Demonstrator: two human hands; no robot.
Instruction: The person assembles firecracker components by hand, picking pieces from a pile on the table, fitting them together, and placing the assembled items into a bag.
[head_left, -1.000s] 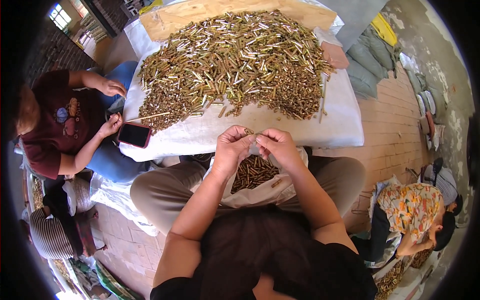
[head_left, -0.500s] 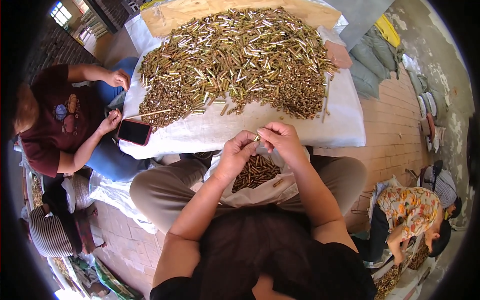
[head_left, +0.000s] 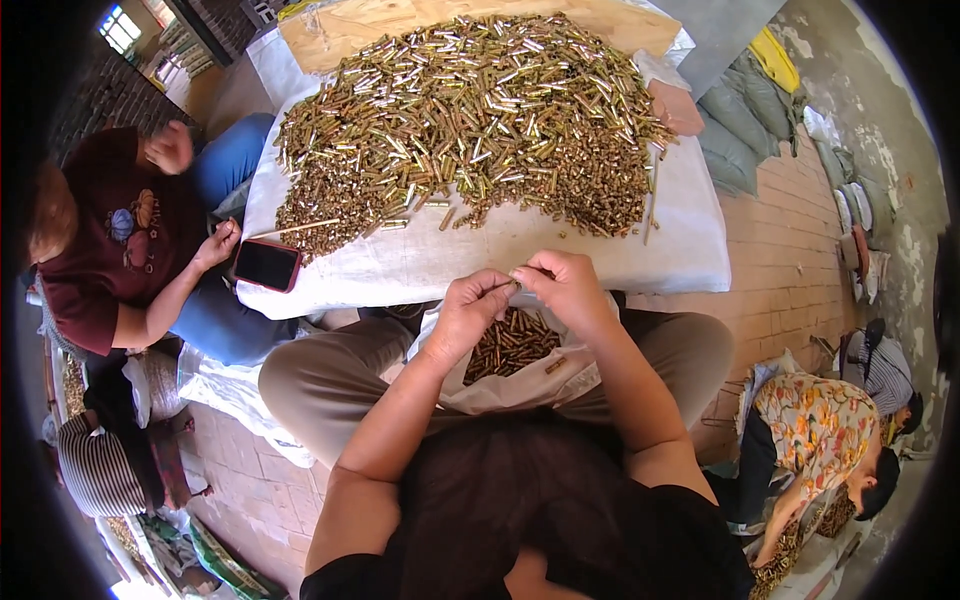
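Note:
My left hand [head_left: 474, 308] and my right hand [head_left: 562, 287] meet above my lap, both closed in a pinch. Between their fingertips a small brass-coloured metal piece [head_left: 514, 283] shows only in part, mostly covered by the fingers. Right below them, a white bag [head_left: 572, 372] lies open between my legs, holding many copper-brown metal tubes [head_left: 513, 345]. One loose tube [head_left: 556, 366] rests on the bag's right side. In front stands a table with a white cover [head_left: 400, 272], heaped with shiny brass-coloured tubes [head_left: 470, 110] and smaller short metal pieces [head_left: 600, 195].
A phone [head_left: 267, 265] and a thin stick [head_left: 305, 226] lie at the table's left edge, beside a seated person [head_left: 125, 235]. A wooden board [head_left: 370, 32] backs the heap. Full sacks [head_left: 735, 125] stand at right. Another person [head_left: 815, 430] bends over metal pieces at lower right.
My fingertips have drawn closer together, covering more of the small piece. The person on the left has raised one hand away from the table. The person at right reaches lower.

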